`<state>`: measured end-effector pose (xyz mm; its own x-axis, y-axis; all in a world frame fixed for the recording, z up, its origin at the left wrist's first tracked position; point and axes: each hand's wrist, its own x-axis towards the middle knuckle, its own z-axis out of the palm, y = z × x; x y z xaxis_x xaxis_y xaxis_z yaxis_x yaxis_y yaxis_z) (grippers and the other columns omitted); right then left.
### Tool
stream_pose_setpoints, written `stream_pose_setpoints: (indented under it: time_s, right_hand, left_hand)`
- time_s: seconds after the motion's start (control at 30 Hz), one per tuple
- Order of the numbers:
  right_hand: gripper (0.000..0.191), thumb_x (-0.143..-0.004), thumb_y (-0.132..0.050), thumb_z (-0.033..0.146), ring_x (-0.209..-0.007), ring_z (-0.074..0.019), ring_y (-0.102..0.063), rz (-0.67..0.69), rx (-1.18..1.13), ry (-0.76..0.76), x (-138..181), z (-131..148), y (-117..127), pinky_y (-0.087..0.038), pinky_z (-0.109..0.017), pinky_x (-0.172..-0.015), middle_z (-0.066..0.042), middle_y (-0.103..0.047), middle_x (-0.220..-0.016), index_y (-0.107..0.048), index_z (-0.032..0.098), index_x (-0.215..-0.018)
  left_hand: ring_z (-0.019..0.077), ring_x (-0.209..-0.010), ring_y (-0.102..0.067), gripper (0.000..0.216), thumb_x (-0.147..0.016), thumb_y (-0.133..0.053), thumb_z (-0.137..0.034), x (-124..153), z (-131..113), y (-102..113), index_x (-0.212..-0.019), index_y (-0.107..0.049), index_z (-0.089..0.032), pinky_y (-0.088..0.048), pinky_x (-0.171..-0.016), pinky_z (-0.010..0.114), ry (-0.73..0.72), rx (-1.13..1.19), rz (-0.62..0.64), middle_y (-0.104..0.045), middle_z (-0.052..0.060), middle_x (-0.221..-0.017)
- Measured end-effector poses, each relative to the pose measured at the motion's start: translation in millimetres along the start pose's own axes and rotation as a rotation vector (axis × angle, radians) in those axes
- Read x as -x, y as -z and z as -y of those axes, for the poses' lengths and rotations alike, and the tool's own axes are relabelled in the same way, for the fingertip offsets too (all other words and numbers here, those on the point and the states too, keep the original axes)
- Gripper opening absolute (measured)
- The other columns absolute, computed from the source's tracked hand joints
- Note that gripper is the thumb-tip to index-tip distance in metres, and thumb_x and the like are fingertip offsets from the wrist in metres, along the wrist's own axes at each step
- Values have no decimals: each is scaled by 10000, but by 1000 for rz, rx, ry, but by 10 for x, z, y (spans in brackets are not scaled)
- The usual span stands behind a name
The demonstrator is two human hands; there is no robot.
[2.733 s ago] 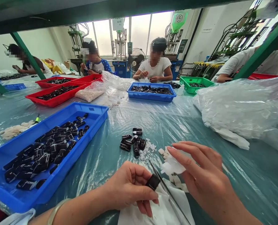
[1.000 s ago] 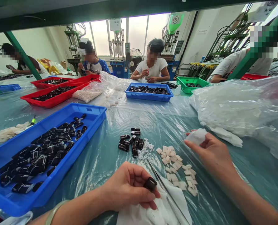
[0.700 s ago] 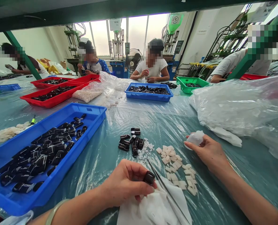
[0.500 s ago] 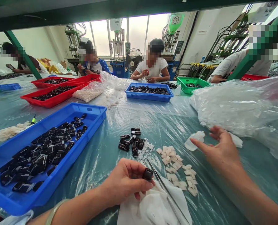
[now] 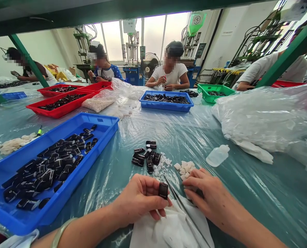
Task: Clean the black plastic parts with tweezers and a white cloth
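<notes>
My left hand (image 5: 140, 198) pinches a small black plastic part (image 5: 163, 190) between thumb and fingers, above a white cloth (image 5: 166, 230). Long metal tweezers (image 5: 182, 206) lie across that cloth, tips pointing away from me. Over the pile of small white pads (image 5: 185, 168) is my right hand (image 5: 210, 193), fingers apart and reaching down; it covers most of the pile, and whether it touches a pad is hidden. Several more black parts (image 5: 150, 161) lie beyond my left hand, beside white scraps (image 5: 163, 163). A translucent squeeze bottle (image 5: 217, 155) rests on its side past my right hand.
At left stands a large blue tray (image 5: 105, 129) with many black parts. Red trays (image 5: 43, 112), a smaller blue tray (image 5: 166, 106) and a green tray (image 5: 207, 98) are farther back. Clear plastic bags (image 5: 267, 117) bulge at right. Several people sit around the table.
My right hand has moved left and down from beside the squeeze bottle to the white pads. The black part in my left hand has turned slightly more upright.
</notes>
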<state>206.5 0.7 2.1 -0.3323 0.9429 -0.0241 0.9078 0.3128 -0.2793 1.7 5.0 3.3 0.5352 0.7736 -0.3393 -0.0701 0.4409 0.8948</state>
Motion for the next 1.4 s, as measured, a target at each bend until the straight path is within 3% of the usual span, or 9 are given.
stream_pose_setpoints:
  time_s: [0.13,0.53,0.8,0.93,1.1,1.4]
  right_hand:
    - [180,-822,-442,137,-846,-255,-527,-2,17,-30,3,-3,-7,-433,-393,-681,-82,-583,-822,-612,179,-783]
    - [204,-827,-426,115,-854,-274,-518,13,99,-71,35,13,-35,-443,-437,-709,-100,-571,-860,-592,178,-727]
    - [231,-818,-432,82,-813,-252,-525,18,113,-46,30,40,13,-468,-418,-695,-102,-581,-846,-584,172,-669]
    - [214,-806,-453,92,-799,-251,-529,-3,123,3,38,-14,30,-479,-402,-657,-95,-581,-832,-602,184,-682]
    - [279,-798,-446,84,-707,-205,-529,-85,126,111,62,-87,31,-467,-323,-574,-67,-567,-748,-534,197,-558]
    - [266,-816,-430,79,-704,-194,-527,-47,126,142,56,-81,85,-465,-330,-589,-53,-559,-736,-501,190,-584]
  left_hand:
    - [85,-518,-561,175,-590,-718,-188,13,28,13,-736,-693,-96,-481,-480,181,-34,-44,0,-670,59,-697]
    - [68,-486,-518,186,-579,-688,-113,10,38,-8,-758,-734,-106,-475,-493,179,-84,-80,-20,-656,41,-654]
    - [74,-518,-527,169,-598,-703,-154,27,31,-2,-758,-717,-103,-479,-504,177,-71,-68,-2,-641,33,-659]
    - [91,-498,-549,152,-632,-698,-213,26,29,3,-734,-695,-100,-470,-472,180,-48,-91,13,-611,20,-577]
    - [91,-480,-554,147,-630,-702,-222,18,25,-4,-702,-678,-96,-459,-456,176,-27,-81,26,-587,6,-535]
    - [93,-486,-565,173,-636,-709,-249,22,2,-5,-702,-682,-91,-457,-458,173,-14,-92,17,-587,6,-532]
